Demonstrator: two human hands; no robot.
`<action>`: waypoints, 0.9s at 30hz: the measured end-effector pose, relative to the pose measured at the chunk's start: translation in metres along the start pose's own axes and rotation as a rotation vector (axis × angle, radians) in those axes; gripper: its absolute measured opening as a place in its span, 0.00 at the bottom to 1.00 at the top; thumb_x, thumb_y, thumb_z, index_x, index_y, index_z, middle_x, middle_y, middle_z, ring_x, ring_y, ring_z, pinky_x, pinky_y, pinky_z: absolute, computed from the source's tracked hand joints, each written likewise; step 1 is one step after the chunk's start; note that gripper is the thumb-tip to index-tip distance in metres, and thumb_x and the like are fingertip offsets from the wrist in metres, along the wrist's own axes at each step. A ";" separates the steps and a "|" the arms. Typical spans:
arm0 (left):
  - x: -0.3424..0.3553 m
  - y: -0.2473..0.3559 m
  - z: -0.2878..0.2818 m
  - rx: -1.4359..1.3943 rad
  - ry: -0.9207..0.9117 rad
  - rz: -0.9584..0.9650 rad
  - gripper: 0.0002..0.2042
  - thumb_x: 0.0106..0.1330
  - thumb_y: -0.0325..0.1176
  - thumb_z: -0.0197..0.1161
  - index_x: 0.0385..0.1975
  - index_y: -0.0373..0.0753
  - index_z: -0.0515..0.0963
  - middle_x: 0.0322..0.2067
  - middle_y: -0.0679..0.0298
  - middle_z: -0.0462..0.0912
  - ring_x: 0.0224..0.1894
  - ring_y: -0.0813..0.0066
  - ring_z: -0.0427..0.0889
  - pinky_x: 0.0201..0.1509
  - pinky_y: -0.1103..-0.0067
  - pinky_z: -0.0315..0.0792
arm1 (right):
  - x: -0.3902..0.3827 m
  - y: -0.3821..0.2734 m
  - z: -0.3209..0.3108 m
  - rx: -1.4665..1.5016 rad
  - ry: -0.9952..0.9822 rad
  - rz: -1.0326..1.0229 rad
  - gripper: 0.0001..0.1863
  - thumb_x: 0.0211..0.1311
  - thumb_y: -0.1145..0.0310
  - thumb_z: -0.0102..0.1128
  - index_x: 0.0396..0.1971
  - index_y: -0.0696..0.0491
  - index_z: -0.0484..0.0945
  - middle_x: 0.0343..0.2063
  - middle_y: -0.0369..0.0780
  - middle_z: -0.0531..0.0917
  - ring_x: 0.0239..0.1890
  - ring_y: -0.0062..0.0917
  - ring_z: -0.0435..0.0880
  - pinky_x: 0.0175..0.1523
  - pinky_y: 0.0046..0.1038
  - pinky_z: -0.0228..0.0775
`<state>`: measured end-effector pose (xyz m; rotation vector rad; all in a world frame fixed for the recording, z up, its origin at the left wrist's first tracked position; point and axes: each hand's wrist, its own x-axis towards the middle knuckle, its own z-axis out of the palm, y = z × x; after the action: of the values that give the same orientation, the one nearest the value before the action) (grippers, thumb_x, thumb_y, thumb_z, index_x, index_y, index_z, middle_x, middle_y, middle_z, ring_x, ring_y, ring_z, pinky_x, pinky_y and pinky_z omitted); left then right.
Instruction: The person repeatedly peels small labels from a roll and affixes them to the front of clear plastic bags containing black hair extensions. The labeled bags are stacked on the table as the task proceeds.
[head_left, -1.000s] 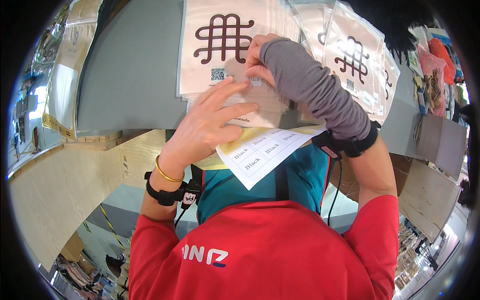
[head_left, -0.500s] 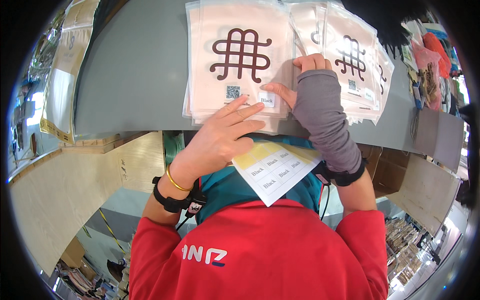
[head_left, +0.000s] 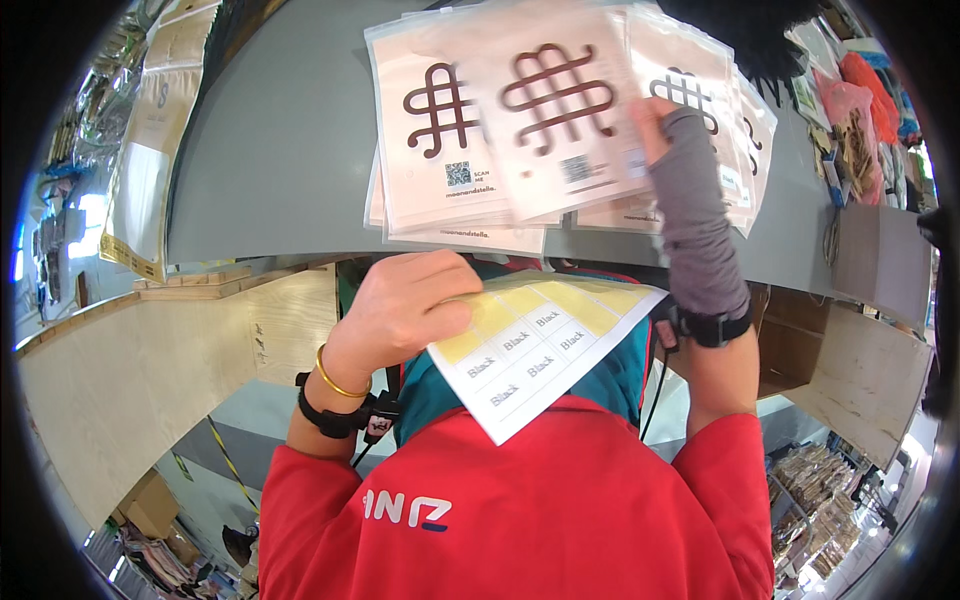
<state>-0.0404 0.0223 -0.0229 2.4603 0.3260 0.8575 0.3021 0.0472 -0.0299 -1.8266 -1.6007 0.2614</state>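
My left hand (head_left: 405, 305) is closed on the upper left edge of a white and yellow label sheet (head_left: 510, 370), which hangs tilted over the front edge of the table. Printed labels remain on its white part; the yellow backing shows bare along the top. With its fingers on the right edge of a pale pink plastic bag (head_left: 560, 190), my right hand (head_left: 655, 130) holds that bag slanted above the others. The bag has a dark looped emblem and is slightly blurred. Beneath it lies a stack of matching bags (head_left: 425, 180). More such bags (head_left: 710, 60) are fanned out at the right.
The grey table (head_left: 270, 150) extends to the left of the stack. At its left end hangs a gold and white package (head_left: 150, 150). Black fluffy material (head_left: 750, 30) lies at the back right, near red and pink plastic bags (head_left: 865, 95). Wooden panels (head_left: 180, 350) stand below the table.
The right hand has shifted right and lifted the labelled top bag off the stack, uncovering the bag below. My left hand has drawn back from the bag to the label sheet, which has moved lower left.
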 end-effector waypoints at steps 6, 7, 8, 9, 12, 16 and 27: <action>0.007 0.003 -0.014 0.185 0.030 0.098 0.13 0.43 0.30 0.67 0.24 0.39 0.68 0.33 0.60 0.82 0.36 0.62 0.85 0.30 0.74 0.79 | 0.002 -0.022 -0.053 -0.509 0.100 -0.251 0.17 0.70 0.64 0.67 0.55 0.54 0.80 0.33 0.48 0.86 0.36 0.42 0.87 0.46 0.40 0.79; 0.010 0.005 -0.014 0.202 0.037 0.116 0.13 0.43 0.30 0.67 0.24 0.39 0.68 0.33 0.59 0.82 0.37 0.61 0.86 0.30 0.74 0.79 | -0.017 -0.033 -0.055 -0.285 -0.155 -0.041 0.17 0.71 0.63 0.67 0.55 0.53 0.80 0.32 0.47 0.86 0.35 0.42 0.87 0.45 0.40 0.79; 0.012 0.006 -0.015 0.213 0.048 0.122 0.13 0.43 0.30 0.67 0.23 0.39 0.68 0.33 0.59 0.83 0.37 0.61 0.86 0.31 0.74 0.80 | -0.037 -0.042 -0.057 -0.311 -0.412 -0.036 0.18 0.72 0.60 0.66 0.56 0.52 0.80 0.30 0.46 0.86 0.34 0.41 0.87 0.44 0.37 0.79; 0.015 0.007 -0.015 0.219 0.060 0.129 0.13 0.43 0.30 0.67 0.23 0.39 0.68 0.34 0.58 0.83 0.38 0.60 0.86 0.31 0.73 0.81 | -0.059 -0.052 -0.059 -0.283 -0.653 -0.016 0.19 0.74 0.56 0.66 0.56 0.51 0.80 0.28 0.44 0.85 0.34 0.40 0.87 0.43 0.34 0.79; 0.019 0.005 -0.014 0.271 0.078 0.184 0.13 0.43 0.31 0.67 0.23 0.39 0.67 0.35 0.57 0.84 0.39 0.58 0.87 0.32 0.72 0.83 | -0.095 -0.060 -0.049 0.308 -0.884 0.308 0.37 0.72 0.52 0.69 0.71 0.56 0.67 0.35 0.45 0.86 0.40 0.29 0.87 0.48 0.31 0.78; 0.013 0.004 -0.012 0.313 0.073 0.243 0.14 0.43 0.31 0.67 0.22 0.39 0.66 0.36 0.55 0.85 0.39 0.56 0.88 0.34 0.71 0.85 | -0.128 -0.065 -0.024 0.684 -0.750 0.481 0.45 0.72 0.57 0.71 0.77 0.58 0.55 0.48 0.48 0.85 0.51 0.29 0.84 0.58 0.32 0.76; 0.012 0.035 0.007 0.017 0.195 -0.125 0.16 0.53 0.29 0.73 0.42 0.36 0.83 0.40 0.54 0.88 0.41 0.55 0.87 0.43 0.71 0.83 | -0.143 -0.052 -0.027 1.209 -0.377 0.695 0.24 0.71 0.74 0.67 0.64 0.57 0.73 0.47 0.42 0.88 0.47 0.22 0.87 0.54 0.26 0.81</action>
<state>-0.0246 -0.0057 -0.0028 2.3475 0.5523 1.0457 0.2438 -0.0953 -0.0182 -1.2445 -0.5837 1.5576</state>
